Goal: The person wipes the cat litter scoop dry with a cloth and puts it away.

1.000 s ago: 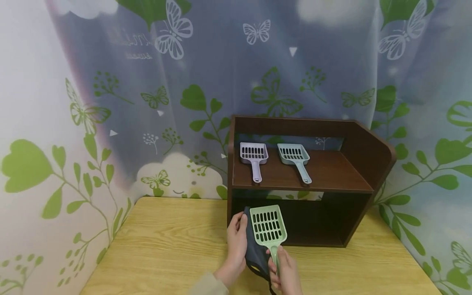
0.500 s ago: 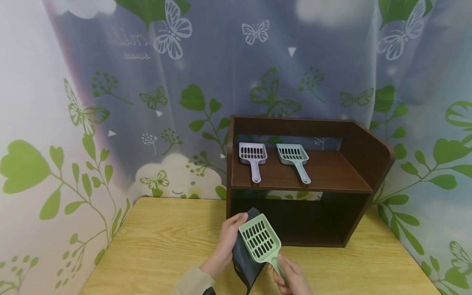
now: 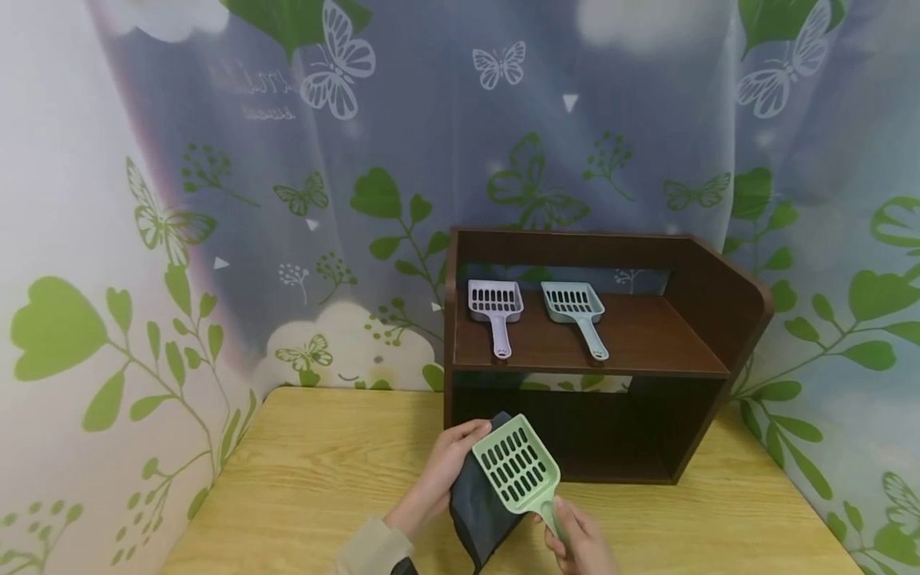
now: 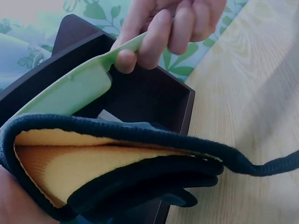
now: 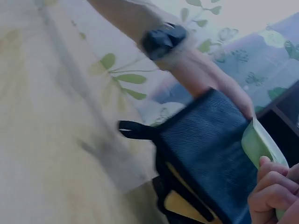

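Note:
A green slotted litter scoop (image 3: 533, 497) is held by its handle in my right hand (image 3: 580, 543), its head tilted up and left. My left hand (image 3: 447, 463) grips a dark blue cloth pouch (image 3: 480, 511) just behind the scoop, thumb at the upper edge near the scoop's rim. In the left wrist view the pouch (image 4: 154, 140) gapes, with yellow-orange lining and a dark strap hanging to the right; the scoop (image 4: 79, 86) lies along its far side. The right wrist view shows the pouch's outer face (image 5: 205, 140), with a loop at one corner.
Behind the hands stands a dark brown two-level shelf (image 3: 647, 335). On its upper level lie a lilac scoop (image 3: 499, 335) and a pale blue scoop (image 3: 589, 335), handles forward. The wooden table (image 3: 323, 463) extends left and right, against a patterned curtain (image 3: 402, 120).
The scoop has turned from upright to leaning left over the pouch, then shifted slightly right. The pouch has tilted, and my left hand has moved left and come round its upper edge.

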`<state>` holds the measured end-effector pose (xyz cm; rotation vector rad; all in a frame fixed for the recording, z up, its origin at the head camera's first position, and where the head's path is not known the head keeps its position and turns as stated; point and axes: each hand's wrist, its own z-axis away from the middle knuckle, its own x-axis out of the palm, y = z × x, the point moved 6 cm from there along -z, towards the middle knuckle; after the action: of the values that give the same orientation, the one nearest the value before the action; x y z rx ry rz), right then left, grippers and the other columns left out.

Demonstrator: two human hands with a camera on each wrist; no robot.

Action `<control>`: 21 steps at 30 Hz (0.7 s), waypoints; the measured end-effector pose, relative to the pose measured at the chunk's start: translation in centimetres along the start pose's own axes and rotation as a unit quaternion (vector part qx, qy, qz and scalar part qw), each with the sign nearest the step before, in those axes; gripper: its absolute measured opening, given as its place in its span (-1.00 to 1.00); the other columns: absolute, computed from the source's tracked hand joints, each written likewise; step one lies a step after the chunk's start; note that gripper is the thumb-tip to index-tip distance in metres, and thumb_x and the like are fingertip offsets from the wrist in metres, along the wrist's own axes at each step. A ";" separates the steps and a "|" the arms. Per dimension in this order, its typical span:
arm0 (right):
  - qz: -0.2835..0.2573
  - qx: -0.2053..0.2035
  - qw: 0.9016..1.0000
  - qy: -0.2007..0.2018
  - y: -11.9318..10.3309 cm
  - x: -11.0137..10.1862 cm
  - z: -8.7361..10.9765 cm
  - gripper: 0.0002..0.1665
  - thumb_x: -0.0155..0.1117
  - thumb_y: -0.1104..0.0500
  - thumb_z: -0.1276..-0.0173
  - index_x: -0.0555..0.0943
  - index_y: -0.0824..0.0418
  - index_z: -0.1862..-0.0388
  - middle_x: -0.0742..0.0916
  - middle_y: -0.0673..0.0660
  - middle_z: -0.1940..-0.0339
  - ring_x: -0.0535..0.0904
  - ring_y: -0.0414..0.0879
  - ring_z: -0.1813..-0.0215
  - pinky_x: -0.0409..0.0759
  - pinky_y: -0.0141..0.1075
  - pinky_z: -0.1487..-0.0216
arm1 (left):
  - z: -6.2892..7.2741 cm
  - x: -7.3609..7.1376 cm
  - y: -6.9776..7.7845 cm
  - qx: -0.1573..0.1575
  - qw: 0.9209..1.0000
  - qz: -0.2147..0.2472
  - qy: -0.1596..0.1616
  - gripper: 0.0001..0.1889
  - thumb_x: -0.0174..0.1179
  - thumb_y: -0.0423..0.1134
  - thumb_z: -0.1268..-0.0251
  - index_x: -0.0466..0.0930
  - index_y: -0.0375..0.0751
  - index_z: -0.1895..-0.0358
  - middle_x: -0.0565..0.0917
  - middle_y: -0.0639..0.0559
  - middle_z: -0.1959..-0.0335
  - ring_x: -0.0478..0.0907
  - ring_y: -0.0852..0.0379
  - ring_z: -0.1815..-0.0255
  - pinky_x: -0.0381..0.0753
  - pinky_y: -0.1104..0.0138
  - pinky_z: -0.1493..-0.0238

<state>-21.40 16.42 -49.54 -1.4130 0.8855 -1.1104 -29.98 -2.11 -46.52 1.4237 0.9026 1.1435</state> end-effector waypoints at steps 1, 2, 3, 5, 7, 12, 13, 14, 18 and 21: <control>0.001 0.000 1.000 0.008 -0.2 -0.3 0.0 -0.56 -0.21 0.04 -0.72 0.56 0.07 0.31 0.40 -0.11 0.64 0.17 -0.37 0.73 -0.06 -0.34 0.72 | 0.0 0.0 -0.1 0.001 1.000 0.008 -0.005 -0.54 0.13 -0.04 -0.54 0.59 -0.34 -0.24 0.73 -0.06 0.06 0.66 0.22 0.10 0.62 0.36 0.04; 0.005 0.005 1.000 0.018 -0.4 -0.7 0.0 -0.57 -0.22 0.02 -0.72 0.55 0.06 0.31 0.39 -0.11 0.65 0.15 -0.36 0.74 -0.05 -0.36 0.72 | 0.0 0.0 -0.1 0.004 1.000 0.012 -0.009 -0.56 0.13 -0.05 -0.54 0.60 -0.33 -0.23 0.73 -0.06 0.05 0.67 0.20 0.10 0.63 0.35 0.04; 0.006 0.011 1.000 0.026 -0.5 -1.0 0.0 -0.56 -0.22 0.01 -0.72 0.54 0.08 0.31 0.38 -0.11 0.65 0.15 -0.36 0.75 -0.04 -0.36 0.72 | 0.1 -0.1 -0.2 0.007 1.000 0.017 -0.012 -0.57 0.13 -0.05 -0.54 0.61 -0.32 -0.22 0.72 -0.05 0.04 0.67 0.19 0.09 0.63 0.34 0.04; 0.013 0.024 0.999 0.038 -0.7 -1.8 0.1 -0.55 -0.22 0.00 -0.72 0.54 0.10 0.30 0.38 -0.10 0.65 0.15 -0.36 0.76 0.02 -0.41 0.72 | 0.2 -0.2 -0.2 0.014 0.999 0.022 -0.019 -0.58 0.14 -0.06 -0.53 0.62 -0.31 -0.21 0.72 -0.05 0.02 0.68 0.17 0.06 0.64 0.32 0.02; 0.017 0.029 0.999 0.043 -0.8 -2.3 0.2 -0.55 -0.22 0.01 -0.72 0.54 0.14 0.28 0.38 -0.09 0.65 0.16 -0.35 0.76 0.05 -0.42 0.72 | 0.5 -0.3 -0.2 0.019 0.999 0.018 -0.025 -0.58 0.16 -0.05 -0.52 0.63 -0.29 -0.20 0.72 -0.04 -0.01 0.68 0.16 0.05 0.63 0.32 0.00; 0.007 0.009 1.000 0.009 -1.4 -2.7 0.5 -0.55 -0.22 0.03 -0.72 0.57 0.13 0.26 0.41 -0.09 0.63 0.19 -0.35 0.74 -0.12 -0.26 0.74 | 1.2 -0.7 0.3 0.034 0.999 -0.014 -0.030 -0.58 0.16 -0.06 -0.52 0.63 -0.31 -0.19 0.72 -0.03 -0.02 0.66 0.17 0.04 0.61 0.34 -0.01; 0.004 0.003 1.000 -0.001 -1.6 -2.8 0.6 -0.54 -0.23 0.02 -0.73 0.58 0.10 0.26 0.42 -0.11 0.63 0.20 -0.36 0.74 -0.15 -0.22 0.74 | 1.4 -0.8 0.5 0.038 0.999 -0.021 -0.030 -0.59 0.16 -0.07 -0.52 0.63 -0.32 -0.19 0.72 -0.04 -0.02 0.66 0.18 0.05 0.60 0.35 0.00; 0.000 -0.001 1.000 -0.010 -1.7 -2.8 0.7 -0.53 -0.24 0.00 -0.73 0.59 0.08 0.26 0.42 -0.12 0.63 0.20 -0.37 0.74 -0.18 -0.17 0.72 | 1.6 -0.8 0.7 0.043 0.998 -0.033 -0.033 -0.60 0.15 -0.09 -0.53 0.63 -0.33 -0.19 0.72 -0.06 -0.02 0.65 0.18 0.05 0.59 0.35 -0.01; 0.015 -0.022 1.000 -0.010 -3.0 -3.3 1.2 -0.52 -0.26 -0.02 -0.73 0.59 0.07 0.24 0.44 -0.13 0.62 0.21 -0.37 0.73 -0.19 -0.07 0.71 | 2.2 -0.9 1.6 0.079 0.990 -0.102 -0.049 -0.66 0.14 -0.12 -0.54 0.68 -0.29 -0.13 0.72 -0.11 -0.03 0.66 0.15 0.02 0.58 0.35 -0.05; 0.042 -0.041 0.998 0.014 -4.3 -3.7 1.5 -0.52 -0.28 0.00 -0.74 0.58 0.07 0.24 0.45 -0.12 0.63 0.22 -0.35 0.74 -0.16 -0.02 0.73 | 2.5 -1.1 1.8 0.106 0.980 -0.157 -0.058 -0.70 0.13 -0.12 -0.56 0.71 -0.22 -0.09 0.73 -0.12 -0.04 0.67 0.12 -0.01 0.57 0.34 -0.09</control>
<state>-21.33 21.00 -45.84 -1.4171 1.0123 -1.0420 -27.93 -4.13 -44.88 1.4394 1.1453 0.7384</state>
